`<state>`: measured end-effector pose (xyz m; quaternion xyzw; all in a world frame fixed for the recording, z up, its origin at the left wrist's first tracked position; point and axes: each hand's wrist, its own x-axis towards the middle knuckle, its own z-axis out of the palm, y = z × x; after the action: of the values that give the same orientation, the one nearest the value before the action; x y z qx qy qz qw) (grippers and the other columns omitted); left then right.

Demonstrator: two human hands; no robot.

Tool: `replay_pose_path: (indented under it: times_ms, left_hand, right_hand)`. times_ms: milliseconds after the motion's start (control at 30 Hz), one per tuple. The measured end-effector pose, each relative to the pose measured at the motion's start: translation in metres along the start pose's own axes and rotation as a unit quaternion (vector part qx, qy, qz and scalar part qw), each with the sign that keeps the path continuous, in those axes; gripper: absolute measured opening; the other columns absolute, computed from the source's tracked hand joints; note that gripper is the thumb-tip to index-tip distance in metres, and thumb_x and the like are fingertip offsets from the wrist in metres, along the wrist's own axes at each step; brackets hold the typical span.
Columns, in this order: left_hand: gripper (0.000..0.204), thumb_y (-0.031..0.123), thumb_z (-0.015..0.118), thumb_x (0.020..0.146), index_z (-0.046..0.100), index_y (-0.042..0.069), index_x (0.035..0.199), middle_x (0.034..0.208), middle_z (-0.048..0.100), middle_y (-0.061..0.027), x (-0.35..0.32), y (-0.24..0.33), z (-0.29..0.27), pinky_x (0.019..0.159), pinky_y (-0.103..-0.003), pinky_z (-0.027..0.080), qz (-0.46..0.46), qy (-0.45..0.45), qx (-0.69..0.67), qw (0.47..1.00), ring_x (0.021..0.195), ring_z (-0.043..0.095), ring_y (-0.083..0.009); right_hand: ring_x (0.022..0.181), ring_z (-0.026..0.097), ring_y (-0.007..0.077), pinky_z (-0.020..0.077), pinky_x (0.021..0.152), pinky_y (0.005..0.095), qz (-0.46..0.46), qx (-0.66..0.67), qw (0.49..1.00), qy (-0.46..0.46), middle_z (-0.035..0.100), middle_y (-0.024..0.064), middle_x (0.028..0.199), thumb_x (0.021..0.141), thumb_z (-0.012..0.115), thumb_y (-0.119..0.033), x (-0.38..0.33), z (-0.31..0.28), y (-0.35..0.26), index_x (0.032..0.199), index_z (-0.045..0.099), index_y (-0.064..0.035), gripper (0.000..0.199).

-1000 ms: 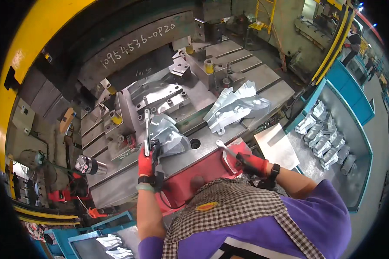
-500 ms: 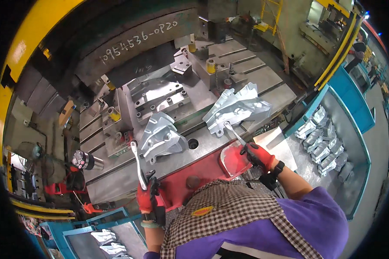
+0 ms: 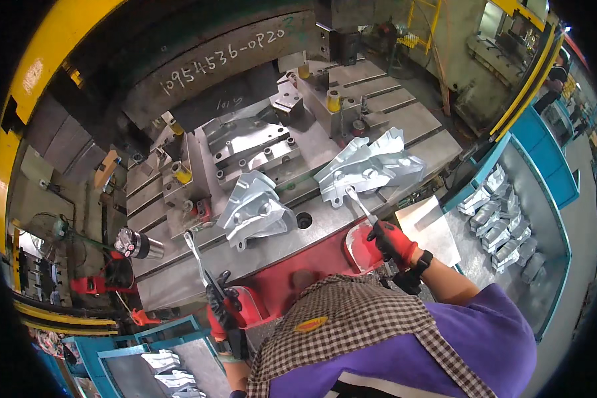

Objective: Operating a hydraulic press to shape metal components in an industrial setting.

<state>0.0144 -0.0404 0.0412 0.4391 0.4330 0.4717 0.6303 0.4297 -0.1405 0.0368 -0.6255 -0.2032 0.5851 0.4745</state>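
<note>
My left hand [image 3: 224, 310], in a red and black glove, is closed round a long silver hand tool [image 3: 198, 256]. Its rounded tip lies near the die's front edge, apart from the left stamped metal part [image 3: 255, 213]. Likewise gloved, my right hand [image 3: 393, 243] grips a second silver hand tool [image 3: 363, 205]. That tip meets the front edge of the right stamped metal part [image 3: 371, 167]; whether it clamps the edge I cannot tell. Both parts are bent, shiny sheet metal resting on the front of the press bed [image 3: 251, 257].
Behind the parts stands the lower die [image 3: 259, 159], with the heavy upper die [image 3: 219, 63] overhead. A steel bottle [image 3: 139, 244] stands at the bed's left. Blue-framed bins [image 3: 558, 265] with stamped parts flank me. A cardboard sheet [image 3: 428, 232] lies right of my right hand.
My left hand and its tool have moved down and left, the tip drawing away from the left part. My right hand keeps its tool at the right part. The view has shifted slightly.
</note>
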Motion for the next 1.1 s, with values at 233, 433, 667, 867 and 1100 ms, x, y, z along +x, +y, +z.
replay_pose_path:
  times_ms: [233,433,667,867,1100]
  left_hand:
    - [0.054,0.043,0.040,0.094,0.047,0.000,0.126,0.073,0.053,-0.0003,-0.001,0.009,0.005,0.048,-0.022,0.036,-0.009,-0.004,0.015,1.000,0.055,0.044,-0.0085]
    - [0.052,0.043,0.040,0.094,0.047,0.002,0.126,0.072,0.055,-0.0013,0.003,0.005,-0.002,0.047,-0.023,0.036,-0.020,-0.011,-0.005,1.000,0.054,0.045,-0.0098]
    - [0.050,0.039,0.041,0.095,0.047,-0.001,0.125,0.072,0.057,-0.0030,0.003,-0.009,-0.012,0.047,-0.023,0.036,-0.040,-0.002,-0.028,0.999,0.053,0.046,-0.0109]
    - [0.051,0.040,0.044,0.092,0.051,-0.002,0.121,0.071,0.056,-0.0024,-0.008,-0.011,-0.015,0.046,-0.022,0.036,0.079,0.010,0.064,0.995,0.054,0.046,-0.0092]
    - [0.054,0.044,0.042,0.093,0.049,0.002,0.125,0.076,0.053,0.0007,-0.012,0.013,-0.021,0.051,-0.023,0.038,-0.032,0.049,-0.027,0.998,0.058,0.045,-0.0092]
  right_hand:
    - [0.043,0.040,0.0080,0.0308,0.040,0.0229,-0.113,-0.052,0.989,0.085,0.043,-0.0034,0.054,0.093,0.043,-0.043,0.005,0.005,0.029,0.084,0.058,-0.0075,0.039]
    - [0.044,0.040,0.0082,0.0316,0.040,0.0231,-0.029,0.003,1.000,-0.007,0.046,-0.0024,0.057,0.094,0.041,-0.039,0.011,-0.007,0.015,0.086,0.059,-0.0069,0.038]
    - [0.050,0.043,0.0072,0.0327,0.043,0.0229,-0.002,-0.019,1.000,0.017,0.049,-0.0025,0.063,0.093,0.042,-0.043,0.003,0.003,-0.008,0.092,0.059,-0.0091,0.038]
    - [0.042,0.037,0.0072,0.0291,0.038,0.0219,-0.116,-0.038,0.992,-0.029,0.042,-0.0042,0.055,0.093,0.043,-0.044,0.017,0.010,0.002,0.090,0.057,-0.0089,0.038]
    - [0.051,0.047,0.0094,0.0385,0.045,0.0261,-0.051,0.060,0.987,-0.140,0.053,-0.0027,0.065,0.093,0.039,-0.048,0.098,0.089,-0.081,0.096,0.058,-0.0138,0.039]
